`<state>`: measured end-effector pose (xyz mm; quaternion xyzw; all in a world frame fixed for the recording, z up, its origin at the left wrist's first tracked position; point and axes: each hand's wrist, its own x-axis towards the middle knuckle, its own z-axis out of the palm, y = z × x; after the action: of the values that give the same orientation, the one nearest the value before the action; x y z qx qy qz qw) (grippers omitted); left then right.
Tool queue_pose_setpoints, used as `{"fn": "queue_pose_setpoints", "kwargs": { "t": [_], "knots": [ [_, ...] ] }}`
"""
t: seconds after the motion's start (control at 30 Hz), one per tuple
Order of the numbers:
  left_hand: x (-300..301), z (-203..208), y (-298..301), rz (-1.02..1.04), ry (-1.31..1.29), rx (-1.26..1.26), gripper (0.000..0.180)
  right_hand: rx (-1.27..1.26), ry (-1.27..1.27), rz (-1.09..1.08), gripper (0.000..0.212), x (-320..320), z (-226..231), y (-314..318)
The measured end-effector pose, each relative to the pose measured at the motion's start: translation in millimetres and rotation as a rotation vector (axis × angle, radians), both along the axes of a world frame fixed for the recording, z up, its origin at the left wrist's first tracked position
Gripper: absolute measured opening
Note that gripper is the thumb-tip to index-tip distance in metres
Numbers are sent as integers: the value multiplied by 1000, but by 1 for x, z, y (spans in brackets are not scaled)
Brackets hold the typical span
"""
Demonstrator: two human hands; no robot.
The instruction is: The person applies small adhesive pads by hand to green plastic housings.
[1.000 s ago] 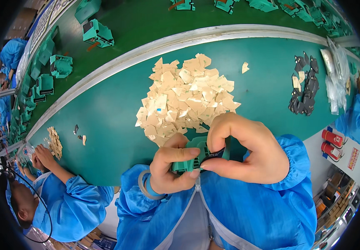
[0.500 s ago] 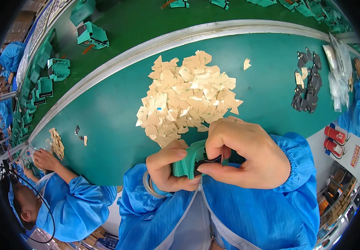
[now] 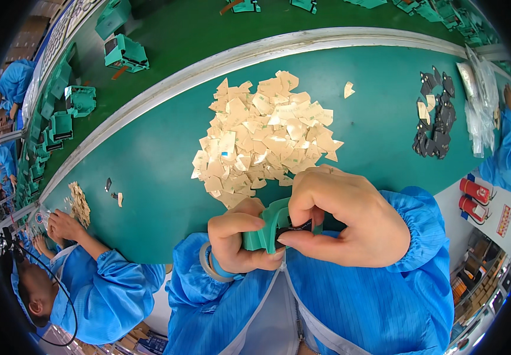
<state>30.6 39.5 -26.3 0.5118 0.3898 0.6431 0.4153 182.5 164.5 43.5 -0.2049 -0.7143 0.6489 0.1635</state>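
Observation:
My left hand point(image 3: 229, 238) is closed around a small green plastic housing point(image 3: 258, 239), thumb on top and fingers beneath, close in front of my chest. Between the thumb and fingers of my right hand point(image 3: 353, 223) is a thin black part point(image 3: 295, 228), pressed against the housing's inner side. My right fingers hide much of the housing's right end, so how far the black part sits inside cannot be made out. Just beyond my hands lies a heap of cream backing-paper pieces point(image 3: 267, 130) on the green table point(image 3: 166, 171).
Several black parts point(image 3: 443, 121) and clear plastic bags point(image 3: 479, 106) lie at the right. Past the pale table rail point(image 3: 220, 59), green housings point(image 3: 126, 53) stand on a green conveyor. A co-worker in blue point(image 3: 110, 290) sits at left beside a smaller paper pile point(image 3: 80, 204).
The green housings on the conveyor have shifted slightly to the left. My hands keep nearly the same grip on the housing and black part.

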Motion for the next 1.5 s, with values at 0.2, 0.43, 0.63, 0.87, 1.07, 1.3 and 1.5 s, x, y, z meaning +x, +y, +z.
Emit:
{"fn": "queue_pose_setpoints", "kwargs": {
  "t": [0.2, 0.43, 0.63, 0.87, 1.07, 1.3, 1.5],
  "knots": [
    [1, 2, 0, 20, 39, -36, 55, 3, 14, -10, 23, 0, -1, 0],
    [5, 1, -2, 39, 3, -29, 53, -47, -28, -4, 23, 2, -2, 0],
    [2, 6, 5, 43, 106, 10, 52, -59, -25, 3, 25, 4, -4, 5],
    [-2, 8, 3, 33, 312, 50, 45, -110, -43, 29, 23, 5, -3, 8],
    [3, -2, -4, 228, 95, 4, 46, 730, 149, -286, 28, 4, -9, -17],
    [1, -3, -6, 228, 112, 9, 48, 574, 220, -242, 30, 4, -11, -21],
    [3, 0, 2, 245, 143, 63, 47, 177, 130, -169, 34, -4, -4, -8]
  ]
}}
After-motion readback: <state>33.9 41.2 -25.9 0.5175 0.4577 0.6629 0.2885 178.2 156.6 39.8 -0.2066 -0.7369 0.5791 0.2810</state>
